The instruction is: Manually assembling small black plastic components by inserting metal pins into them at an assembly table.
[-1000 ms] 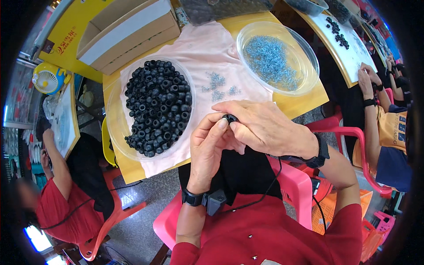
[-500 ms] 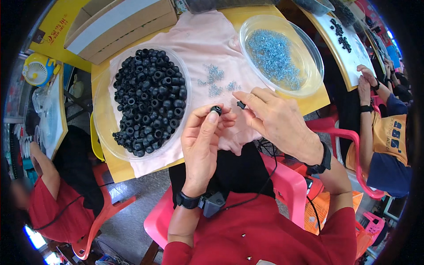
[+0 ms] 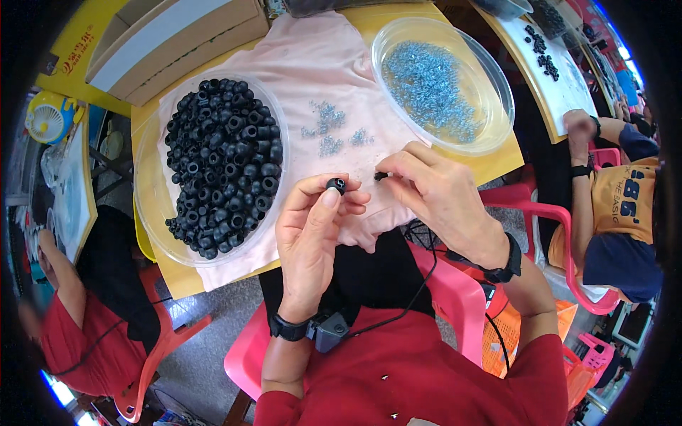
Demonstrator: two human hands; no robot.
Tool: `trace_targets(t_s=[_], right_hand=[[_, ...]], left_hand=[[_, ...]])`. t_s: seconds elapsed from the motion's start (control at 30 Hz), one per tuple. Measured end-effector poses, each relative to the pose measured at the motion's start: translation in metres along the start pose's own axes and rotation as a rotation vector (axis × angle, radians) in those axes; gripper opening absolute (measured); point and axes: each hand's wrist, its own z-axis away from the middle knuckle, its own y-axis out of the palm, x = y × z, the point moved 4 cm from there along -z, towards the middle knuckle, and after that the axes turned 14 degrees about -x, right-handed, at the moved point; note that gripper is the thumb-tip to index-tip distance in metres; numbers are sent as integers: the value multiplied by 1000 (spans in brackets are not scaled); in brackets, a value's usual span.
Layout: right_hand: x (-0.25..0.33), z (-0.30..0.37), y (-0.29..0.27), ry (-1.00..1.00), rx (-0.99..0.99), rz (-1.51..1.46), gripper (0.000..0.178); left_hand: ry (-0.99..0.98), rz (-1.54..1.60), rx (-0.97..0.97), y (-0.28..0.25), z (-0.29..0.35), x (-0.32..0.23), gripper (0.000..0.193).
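1. While the left hand (image 3: 312, 227) is raised palm-up over the near edge of the table, its thumb and fingertips pinch a small black rubber grommet (image 3: 335, 185), hole facing up.
2. Just to the right, the right hand (image 3: 437, 188) pinches a much smaller dark piece (image 3: 380, 175) between thumb and forefinger; what kind of piece it is cannot be told.
3. The two hands are close but apart, with a narrow gap between the grommet and the small piece.
4. Both hands hover over a pink cloth (image 3: 298, 71) spread across the yellow table (image 3: 497, 160).
5. To the left of the hands, a clear shallow bowl (image 3: 153, 213) sits on the cloth, heaped with many black grommets (image 3: 224, 163) of the same kind.
6. Farther off to the right, a second clear bowl (image 3: 497, 99) holds a pile of small bluish metal springs (image 3: 430, 82).
7. A few loose springs (image 3: 330, 131) lie on the cloth between the bowls.
8. Beyond the grommet bowl, a cardboard box (image 3: 170, 39) rests on the table.
9. Black wristbands sit on both wrists, above red sleeves.
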Motion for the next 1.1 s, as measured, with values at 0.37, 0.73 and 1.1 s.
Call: trace_targets(t_s=[0.37, 0.73, 1.1], right_hand=[[12, -4, -8, 235, -34, -477, 12], [20, -16, 1, 121, -95, -601, 15], [15, -14, 12, 479, 39, -789, 17]], left_hand=[[9, -53, 42, -1, -1, 0, 25], [-48, -3, 54, 0, 2, 0, 25], [-59, -18, 56, 0, 1, -1, 22]])
